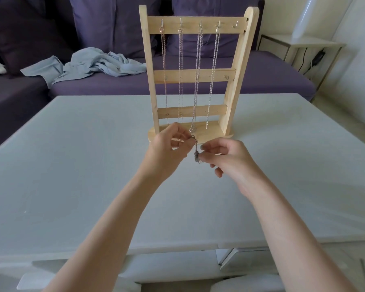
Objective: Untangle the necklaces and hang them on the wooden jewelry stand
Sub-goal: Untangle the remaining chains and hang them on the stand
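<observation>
Both hands meet just near of the stand, working one bunched chain held above the table. The left hand pinches its upper end, the right hand pinches the knotted lump below, so the chain runs roughly upright between them. Four chains already hang from the top rail; the far-right hook looks free, up and right of the hands, likely nearer the right one. Behind is a purple sofa with a crumpled blue cloth.
</observation>
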The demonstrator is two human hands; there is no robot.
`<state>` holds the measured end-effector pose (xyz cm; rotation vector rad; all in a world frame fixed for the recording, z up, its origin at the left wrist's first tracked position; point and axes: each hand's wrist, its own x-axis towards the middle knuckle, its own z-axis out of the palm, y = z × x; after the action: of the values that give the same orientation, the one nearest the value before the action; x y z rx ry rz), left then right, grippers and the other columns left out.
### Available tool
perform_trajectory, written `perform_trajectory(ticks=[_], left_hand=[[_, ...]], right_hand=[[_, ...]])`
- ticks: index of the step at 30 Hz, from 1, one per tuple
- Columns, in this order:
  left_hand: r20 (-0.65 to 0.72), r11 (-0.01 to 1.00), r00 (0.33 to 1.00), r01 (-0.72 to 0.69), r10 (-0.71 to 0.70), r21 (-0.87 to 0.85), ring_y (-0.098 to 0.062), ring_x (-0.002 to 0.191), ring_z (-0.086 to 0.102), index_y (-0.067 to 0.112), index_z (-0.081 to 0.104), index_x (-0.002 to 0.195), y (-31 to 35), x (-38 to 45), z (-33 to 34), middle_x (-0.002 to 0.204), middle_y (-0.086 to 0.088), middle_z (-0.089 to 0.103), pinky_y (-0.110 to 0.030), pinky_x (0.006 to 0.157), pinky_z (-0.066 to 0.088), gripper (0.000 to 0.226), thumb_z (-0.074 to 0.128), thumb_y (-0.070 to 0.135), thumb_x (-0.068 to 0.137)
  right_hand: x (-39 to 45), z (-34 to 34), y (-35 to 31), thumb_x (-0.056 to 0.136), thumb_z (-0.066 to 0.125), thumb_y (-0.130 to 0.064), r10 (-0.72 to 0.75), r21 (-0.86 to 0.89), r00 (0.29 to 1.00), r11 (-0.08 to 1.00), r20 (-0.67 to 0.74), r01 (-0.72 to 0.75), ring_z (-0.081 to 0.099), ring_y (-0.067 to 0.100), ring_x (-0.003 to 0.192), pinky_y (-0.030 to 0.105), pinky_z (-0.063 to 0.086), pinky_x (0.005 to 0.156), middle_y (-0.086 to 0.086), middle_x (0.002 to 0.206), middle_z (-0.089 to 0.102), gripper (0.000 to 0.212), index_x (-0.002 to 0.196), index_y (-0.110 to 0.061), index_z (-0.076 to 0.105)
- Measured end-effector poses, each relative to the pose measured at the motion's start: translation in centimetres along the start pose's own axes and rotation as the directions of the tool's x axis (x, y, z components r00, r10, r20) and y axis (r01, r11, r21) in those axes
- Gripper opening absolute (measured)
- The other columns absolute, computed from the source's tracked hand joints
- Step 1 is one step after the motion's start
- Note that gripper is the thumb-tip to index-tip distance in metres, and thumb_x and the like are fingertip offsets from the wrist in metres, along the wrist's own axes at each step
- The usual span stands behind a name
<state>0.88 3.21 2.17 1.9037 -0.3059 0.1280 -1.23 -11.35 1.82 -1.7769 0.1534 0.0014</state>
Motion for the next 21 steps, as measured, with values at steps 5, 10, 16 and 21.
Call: perform_trajectory(ticks=[5, 10, 16, 21], left_hand=[[0.021, 0.989, 0.998, 0.064, -0.061, -0.133, -0.009, 0.067, 0.066, 0.013, 0.054, 0.081, 0.6, -0.2, 0.0, 0.082, -0.006, 0.064, -0.017, 0.060, 0.053, 0.012, 0.059, 0.006, 0.089], [0.035, 0.909, 0.969, 0.243, -0.246, -0.337, -0.011, 0.069, 0.068, 0.007, 0.054, 0.090, 0.6, -0.2, -0.3, 0.082, -0.006, 0.068, -0.021, 0.065, 0.057, 0.005, 0.051, 0.008, 0.095], [0.359, 0.516, 0.819, 0.564, -0.448, -0.644, -0.027, 0.076, 0.070, 0.000, 0.052, 0.096, 0.7, -0.5, -0.9, 0.095, -0.025, 0.069, -0.027, 0.067, 0.059, 0.007, 0.046, 0.005, 0.096], [0.414, 0.572, 0.825, 0.565, -0.384, -0.594, -0.020, 0.079, 0.069, 0.001, 0.056, 0.101, 0.5, -0.7, -0.7, 0.095, -0.019, 0.069, -0.022, 0.071, 0.057, 0.010, 0.055, 0.002, 0.091]], right_hand=[[-0.3, 0.1, -0.3, 0.080, 0.067, 0.001, -0.006, 0.069, 0.994, 0.998, 0.107, -0.001, 0.047, 0.006, 0.050, 0.017, 0.036, 0.042, -0.003, 0.062, 0.065, 0.011, 0.080, -0.010, 0.070], [-0.3, -0.1, -0.5, 0.082, 0.064, -0.001, 0.017, 0.107, 0.995, 0.994, 0.098, -0.028, 0.047, 0.008, 0.055, 0.017, 0.036, 0.045, -0.001, 0.066, 0.067, 0.014, 0.077, -0.011, 0.072], [-0.2, -0.6, -0.5, 0.087, 0.061, -0.003, 0.059, 0.202, 0.995, 0.977, 0.082, -0.075, 0.045, 0.010, 0.057, 0.016, 0.038, 0.046, 0.003, 0.070, 0.059, 0.012, 0.083, -0.007, 0.071], [-0.3, -1.1, -0.6, 0.086, 0.063, -0.001, 0.057, 0.217, 0.992, 0.973, 0.116, -0.082, 0.046, 0.009, 0.054, 0.016, 0.039, 0.046, 0.002, 0.065, 0.059, 0.008, 0.083, -0.008, 0.066]])
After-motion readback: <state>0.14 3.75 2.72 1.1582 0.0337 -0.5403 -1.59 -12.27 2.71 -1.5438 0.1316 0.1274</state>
